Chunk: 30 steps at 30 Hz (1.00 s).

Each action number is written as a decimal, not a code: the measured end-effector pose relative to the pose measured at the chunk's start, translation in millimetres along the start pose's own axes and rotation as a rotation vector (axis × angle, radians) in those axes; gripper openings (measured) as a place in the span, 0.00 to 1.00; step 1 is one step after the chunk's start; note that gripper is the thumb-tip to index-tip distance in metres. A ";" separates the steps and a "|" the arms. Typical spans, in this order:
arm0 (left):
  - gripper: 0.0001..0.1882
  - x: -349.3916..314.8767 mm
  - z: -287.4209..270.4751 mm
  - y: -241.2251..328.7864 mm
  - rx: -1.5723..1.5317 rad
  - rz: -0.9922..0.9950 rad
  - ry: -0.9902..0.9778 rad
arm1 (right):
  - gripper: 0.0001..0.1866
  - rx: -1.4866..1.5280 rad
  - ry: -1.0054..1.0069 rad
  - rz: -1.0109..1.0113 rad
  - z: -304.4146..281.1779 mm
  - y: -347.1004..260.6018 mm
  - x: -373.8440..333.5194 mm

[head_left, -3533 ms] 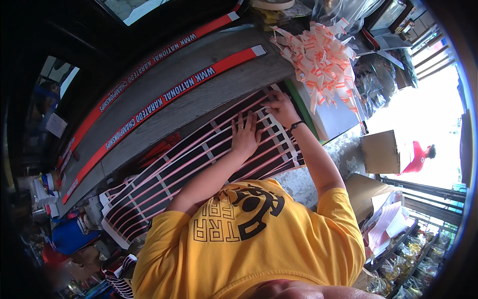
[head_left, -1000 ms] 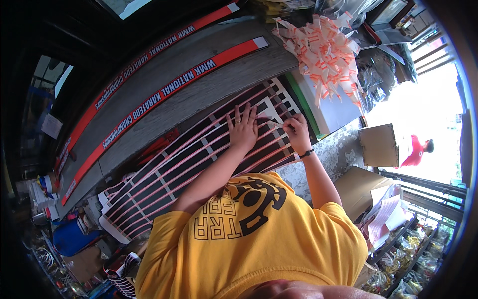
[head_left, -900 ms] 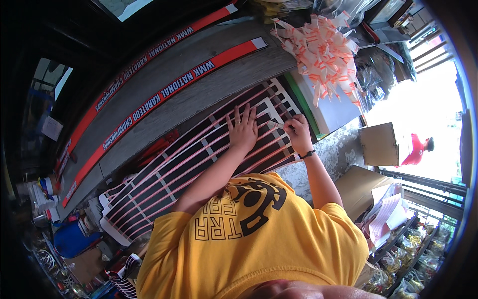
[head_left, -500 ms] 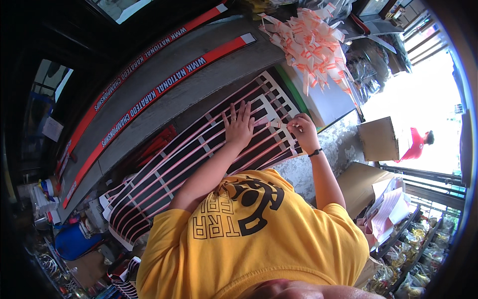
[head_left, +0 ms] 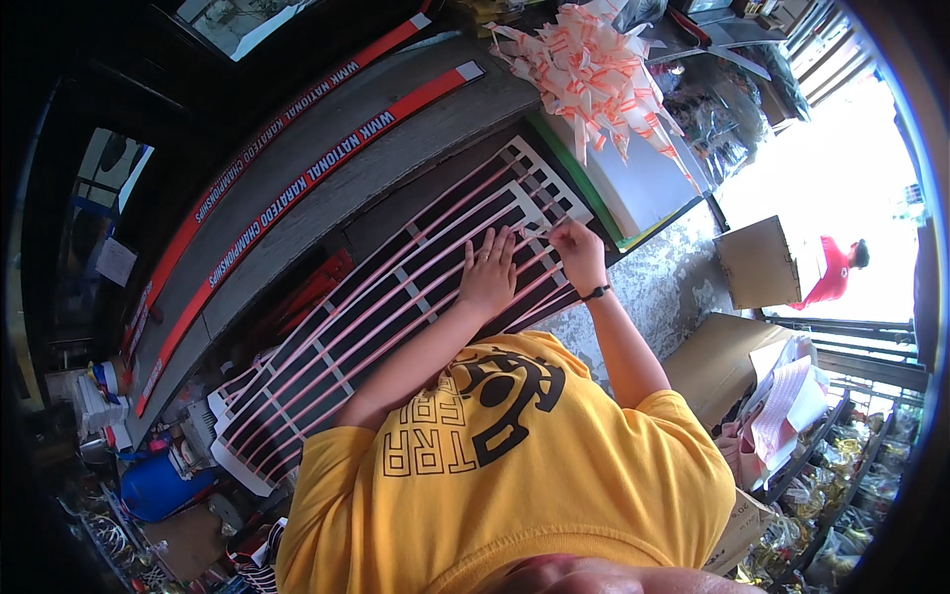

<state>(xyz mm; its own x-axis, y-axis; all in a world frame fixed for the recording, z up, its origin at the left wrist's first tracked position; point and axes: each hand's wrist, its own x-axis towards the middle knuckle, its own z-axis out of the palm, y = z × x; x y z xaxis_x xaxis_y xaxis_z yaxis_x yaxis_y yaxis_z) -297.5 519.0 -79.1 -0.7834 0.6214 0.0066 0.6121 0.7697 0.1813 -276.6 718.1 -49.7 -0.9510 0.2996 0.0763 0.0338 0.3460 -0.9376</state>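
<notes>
A long sheet (head_left: 396, 297) of black strips divided by pale pink and white bands lies slantwise on the counter in front of me. My left hand (head_left: 488, 272) presses flat on it with the fingers spread. Just to its right, my right hand (head_left: 577, 247), with a dark band on the wrist, has its fingers closed on a thin pale strip (head_left: 542, 230) near the sheet's far end. My yellow shirt hides the sheet's near edge.
Two red banners (head_left: 297, 188) with white lettering lie along the grey counter beyond the sheet. A heap of pink-and-white ribbon bows (head_left: 594, 69) sits on a white box (head_left: 643, 188). Cardboard boxes (head_left: 757, 262), papers (head_left: 792, 396) and a person in red (head_left: 831, 272) are at right; a blue container (head_left: 158, 485) is lower left.
My right hand came back from the sheet's far end toward me and closed on a strip beside my left hand. The left hand has stayed flat on the sheet.
</notes>
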 end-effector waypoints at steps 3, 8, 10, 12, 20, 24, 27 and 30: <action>0.33 0.2 2.7 3.8 0.012 -0.038 -0.020 | 0.04 -0.088 0.074 0.076 -3.6 -1.7 -14.4; 0.34 -0.6 10.0 4.2 -0.004 -0.052 0.014 | 0.03 -0.100 0.169 -0.005 -16.3 -2.7 -35.1; 0.34 -2.0 12.7 2.8 -0.010 -0.038 0.070 | 0.04 -0.126 0.156 0.020 -20.3 -1.6 -38.9; 0.33 -4.0 14.7 2.3 -0.012 -0.035 0.092 | 0.04 -0.062 0.173 0.040 -20.3 -0.1 -42.8; 0.34 -4.6 19.2 1.2 0.037 -0.036 0.098 | 0.04 -0.032 0.210 0.092 -55.7 4.4 -48.6; 0.34 -4.9 21.8 0.9 0.040 -0.030 0.138 | 0.04 -0.077 0.209 0.092 -61.4 4.5 -57.5; 0.34 -5.4 21.3 0.9 0.033 -0.029 0.146 | 0.04 -0.050 0.236 0.098 -62.3 5.1 -59.6; 0.34 -5.1 19.8 1.3 0.034 -0.028 0.141 | 0.04 -0.045 0.253 0.110 -64.6 7.7 -61.8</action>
<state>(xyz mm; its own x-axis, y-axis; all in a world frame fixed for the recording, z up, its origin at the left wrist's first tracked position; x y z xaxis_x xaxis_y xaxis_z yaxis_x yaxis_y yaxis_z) -290.6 519.7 -98.4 -0.8063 0.5745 0.1407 0.5909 0.7927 0.1499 -197.7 759.7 -39.7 -0.8343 0.5478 0.0628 0.1511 0.3368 -0.9294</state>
